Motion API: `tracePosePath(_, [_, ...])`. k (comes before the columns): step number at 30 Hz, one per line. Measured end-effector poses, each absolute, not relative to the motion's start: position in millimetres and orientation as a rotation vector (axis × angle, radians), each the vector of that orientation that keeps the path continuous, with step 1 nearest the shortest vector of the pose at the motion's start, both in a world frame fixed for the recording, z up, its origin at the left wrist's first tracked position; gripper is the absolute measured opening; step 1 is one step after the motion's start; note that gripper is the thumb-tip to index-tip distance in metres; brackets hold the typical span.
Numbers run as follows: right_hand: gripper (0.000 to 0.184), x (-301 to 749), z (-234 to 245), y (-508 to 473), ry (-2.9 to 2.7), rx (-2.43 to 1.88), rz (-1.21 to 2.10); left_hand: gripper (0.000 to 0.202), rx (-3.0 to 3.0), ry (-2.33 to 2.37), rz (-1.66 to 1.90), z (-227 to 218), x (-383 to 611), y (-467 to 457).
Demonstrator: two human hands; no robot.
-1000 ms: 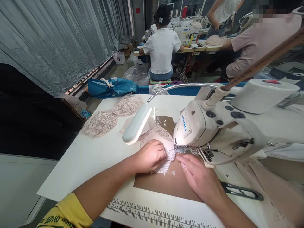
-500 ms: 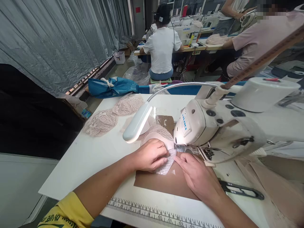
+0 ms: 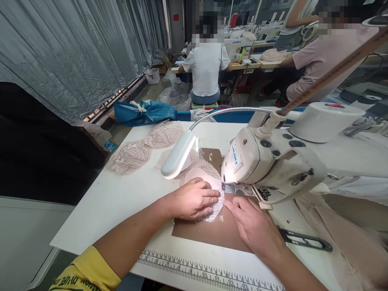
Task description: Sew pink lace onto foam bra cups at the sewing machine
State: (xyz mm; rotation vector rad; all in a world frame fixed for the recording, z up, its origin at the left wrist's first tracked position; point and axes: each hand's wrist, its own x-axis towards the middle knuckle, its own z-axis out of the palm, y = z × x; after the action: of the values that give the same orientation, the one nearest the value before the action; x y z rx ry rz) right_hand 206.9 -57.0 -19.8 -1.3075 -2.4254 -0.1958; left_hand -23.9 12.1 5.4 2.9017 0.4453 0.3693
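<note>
A pale pink lace bra cup (image 3: pixel 202 174) lies under the needle area of the white JUKI sewing machine (image 3: pixel 245 161). My left hand (image 3: pixel 194 200) rests on the lace strip (image 3: pixel 216 210) at the cup's near end, its fingers flat and slightly spread. From the right, my right hand (image 3: pixel 254 222) touches the lace's edge with its stretched index finger; the thumb stands apart and the other fingers are partly hidden. Beneath the lace is a brown sheet (image 3: pixel 209 232). The machine head hides part of the stitching point.
Lace cups (image 3: pixel 130 157) lie on the white table (image 3: pixel 100 210) at left. A lamp (image 3: pixel 178 155) on a bent metal neck hangs above the work. At right are a black slotted tool (image 3: pixel 306 239) and beige fabric (image 3: pixel 339 234). A printed ruler (image 3: pixel 206 275) runs along the front. People sit beyond.
My left hand's fingers have straightened and shifted right over the lace. My right hand stays at the lace's edge, its thumb lifted a little. The view has turned slightly.
</note>
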Motion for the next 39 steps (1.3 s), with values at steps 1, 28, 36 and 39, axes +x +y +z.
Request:
tracePosePath(1, [0.039, 206.7, -20.0, -56.7, -2.417, -1.316, -0.204, 0.038, 2.897, 0.458, 0.379, 4.6, -23.8, 12.0])
tracePosePath(28, [0.039, 215.7, -17.1, -58.9, -2.53, -1.109, 0.177, 0.031, 2.829, 0.428, 0.365, 5.9, -22.8, 11.6])
tracePosePath(36, [0.042, 218.8, -19.3, -59.6, -2.545, -1.143, 0.178, 0.032, 2.821, 0.376, 0.302, 7.3, -23.4, 9.0])
tracePosePath(39, [0.042, 218.9, -19.0, -59.7, -2.531, -1.132, 0.176, 0.033, 2.831, 0.382, 0.285, 9.0, -23.0, 8.8])
